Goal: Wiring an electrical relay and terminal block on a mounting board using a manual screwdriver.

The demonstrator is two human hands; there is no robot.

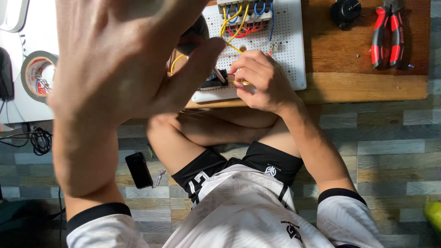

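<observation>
left hand (124,69): raised near camera, fingers spread, thumb on screwdriver (202,43) | right hand (264,82): pinching yellow wire (241,82), fingers curled tight | white board (285,50): 12 o'clock | pliers (388,32): 2 o'clock

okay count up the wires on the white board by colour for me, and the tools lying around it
Yellow wires: 2 at least
Blue wires: 2
Red wires: 2, partly hidden
Red-handled pliers: 1
Tape roll: 1
Screwdriver in left hand: 1
Total: 9
</observation>
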